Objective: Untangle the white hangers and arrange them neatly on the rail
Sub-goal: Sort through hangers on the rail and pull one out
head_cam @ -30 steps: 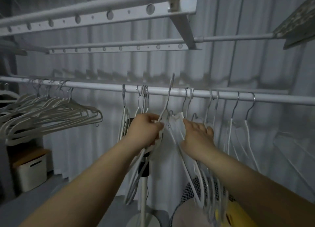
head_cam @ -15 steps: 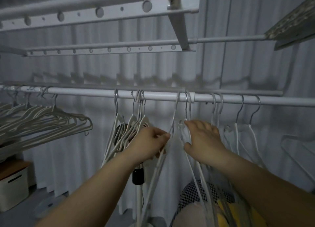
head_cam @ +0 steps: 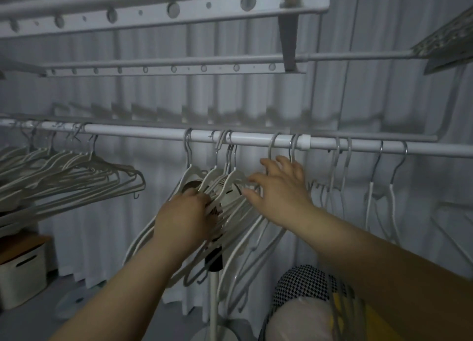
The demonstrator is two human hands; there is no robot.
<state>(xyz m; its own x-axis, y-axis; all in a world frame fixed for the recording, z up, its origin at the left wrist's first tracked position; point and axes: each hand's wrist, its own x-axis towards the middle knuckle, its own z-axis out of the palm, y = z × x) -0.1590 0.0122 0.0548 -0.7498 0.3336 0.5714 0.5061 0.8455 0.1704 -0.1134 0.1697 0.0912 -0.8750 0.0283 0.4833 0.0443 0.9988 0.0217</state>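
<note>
Under the far left end of the rail (head_cam: 256, 138), a bunch of white hangers (head_cam: 66, 176) sits packed together on its hooks, the arms fanning out level. Well below that end of the rail stands a pale box (head_cam: 23, 274) with a wooden lid.

Below the middle of the rail, your left hand (head_cam: 184, 219) is buried in the tangled hangers (head_cam: 225, 187). Its fingers are curled into the crossed arms and grasp them. The hooks of this bunch are all on the rail, crowded close together, while the arms splay downward at different angles.

Just right of that, close under the rail, your right hand (head_cam: 280, 193) is spread with its fingers straight. The fingertips rest on the shoulders of the same tangle, closed round nothing.

Further right along the rail, several more hangers (head_cam: 384, 187) hang apart from one another. A white pole (head_cam: 213, 302) stands below the tangle, and a checked cloth (head_cam: 302, 281) lies low down, right of the pole.
</note>
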